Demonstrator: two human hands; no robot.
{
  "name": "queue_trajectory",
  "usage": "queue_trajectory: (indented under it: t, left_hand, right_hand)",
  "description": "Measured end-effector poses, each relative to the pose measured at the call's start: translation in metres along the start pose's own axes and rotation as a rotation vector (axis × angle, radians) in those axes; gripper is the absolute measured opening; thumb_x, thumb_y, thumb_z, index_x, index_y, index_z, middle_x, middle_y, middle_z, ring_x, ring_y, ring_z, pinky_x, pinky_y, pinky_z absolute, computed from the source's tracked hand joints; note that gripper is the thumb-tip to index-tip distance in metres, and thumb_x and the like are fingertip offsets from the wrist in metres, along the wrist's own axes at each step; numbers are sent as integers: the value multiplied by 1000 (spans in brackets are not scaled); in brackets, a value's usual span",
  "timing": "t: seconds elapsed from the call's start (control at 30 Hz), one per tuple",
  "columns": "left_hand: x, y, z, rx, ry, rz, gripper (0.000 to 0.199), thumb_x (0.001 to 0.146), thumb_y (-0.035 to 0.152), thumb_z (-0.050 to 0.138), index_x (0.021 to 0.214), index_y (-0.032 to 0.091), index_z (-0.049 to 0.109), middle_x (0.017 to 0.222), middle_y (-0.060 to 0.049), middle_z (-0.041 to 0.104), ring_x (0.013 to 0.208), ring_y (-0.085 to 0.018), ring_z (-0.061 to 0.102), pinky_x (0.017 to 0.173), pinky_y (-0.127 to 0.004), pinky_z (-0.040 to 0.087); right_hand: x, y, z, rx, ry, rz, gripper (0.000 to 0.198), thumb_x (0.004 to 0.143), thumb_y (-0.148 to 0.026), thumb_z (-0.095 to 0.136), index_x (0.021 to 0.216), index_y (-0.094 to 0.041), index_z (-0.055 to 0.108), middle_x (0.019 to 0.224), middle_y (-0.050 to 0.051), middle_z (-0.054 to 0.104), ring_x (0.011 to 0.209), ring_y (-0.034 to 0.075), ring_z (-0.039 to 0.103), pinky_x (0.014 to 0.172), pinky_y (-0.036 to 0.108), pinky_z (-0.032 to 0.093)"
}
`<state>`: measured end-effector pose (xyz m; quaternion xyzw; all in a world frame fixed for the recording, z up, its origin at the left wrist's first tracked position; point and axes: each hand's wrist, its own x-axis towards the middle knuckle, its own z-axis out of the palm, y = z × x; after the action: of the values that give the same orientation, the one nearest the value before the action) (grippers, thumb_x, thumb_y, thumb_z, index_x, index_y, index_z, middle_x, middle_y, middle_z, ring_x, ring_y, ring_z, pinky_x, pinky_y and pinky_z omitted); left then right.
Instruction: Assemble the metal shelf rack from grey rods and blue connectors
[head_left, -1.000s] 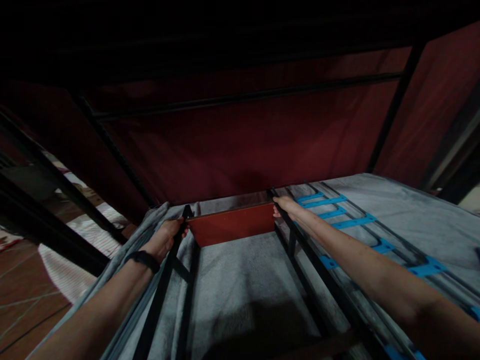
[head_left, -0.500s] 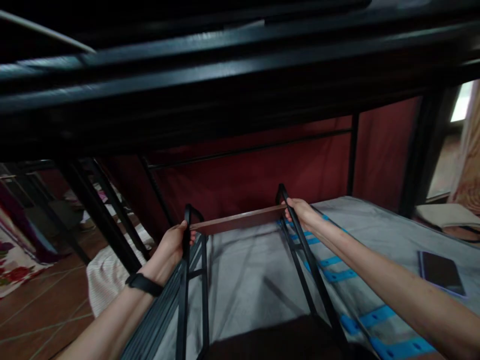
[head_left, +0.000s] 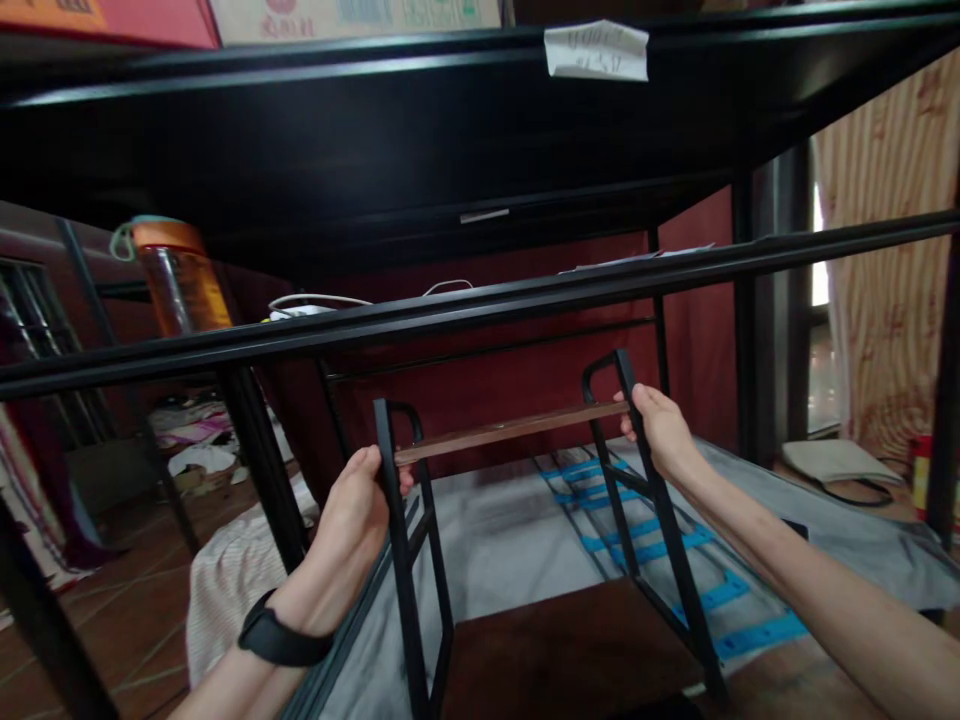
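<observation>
A small two-tier rack with black metal side frames (head_left: 405,530) stands in front of me, tilted in view. Its narrow upper wooden board (head_left: 510,432) spans the two frames, and a wider brown board (head_left: 562,645) lies lower down. My left hand (head_left: 358,515) is closed round the left frame at the upper board's end, with a black band on the wrist. On the other side, my right hand (head_left: 666,432) grips the right frame at the same height. Part of its fingers is hidden behind the metal.
A black bed-like frame (head_left: 480,300) crosses overhead, carrying an orange-lidded bottle (head_left: 184,280). Boxes (head_left: 360,20) sit higher up. Grey cloth (head_left: 495,540) with blue-strapped bars (head_left: 712,597) lies below. A striped cloth (head_left: 225,580) hangs at left.
My view has tipped upward, bringing the bottle and boxes into sight. The rack is now nearer, its lower board more visible. Both hands keep their hold on the side frames.
</observation>
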<state>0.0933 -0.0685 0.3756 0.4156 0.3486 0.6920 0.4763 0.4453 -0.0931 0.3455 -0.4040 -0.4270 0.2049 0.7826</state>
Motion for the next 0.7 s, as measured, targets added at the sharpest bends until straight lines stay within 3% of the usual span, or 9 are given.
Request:
queue_trajectory:
  t: [0.13, 0.3, 0.5, 0.7]
  left_hand:
    - [-31, 17, 35, -2, -140, 44, 8, 86, 16, 46, 80, 16, 52, 62, 1, 58, 48, -11, 55, 46, -20, 45]
    - [-73, 11, 86, -90, -270, 3, 11, 85, 15, 47, 77, 15, 54, 67, 0, 58, 52, -10, 55, 50, -21, 47]
    - [-133, -27, 147, -219, -432, -111, 7, 79, 21, 56, 78, 14, 58, 72, 1, 55, 58, -10, 53, 53, -21, 46]
    - [-202, -88, 186, -282, -532, -233, 13, 81, 30, 58, 81, 17, 57, 76, 1, 54, 64, -10, 53, 60, -22, 45]
  right_hand:
    - [-1, -43, -45, -136, 62, -68, 41, 84, -57, 55, 81, -17, 59, 48, -5, 49, 38, 8, 44, 35, 18, 32]
    - [-12, -87, -119, -227, 189, -91, 34, 88, -49, 53, 82, -17, 60, 48, -4, 48, 37, 8, 42, 34, 18, 29]
    - [-43, -112, -223, -358, 354, -158, 36, 91, -49, 47, 83, -16, 61, 41, -3, 45, 34, 10, 36, 35, 24, 23]
    - [-88, -104, -323, -524, 662, -119, 47, 87, -61, 41, 74, -20, 60, 39, -2, 45, 32, 11, 36, 33, 25, 23]
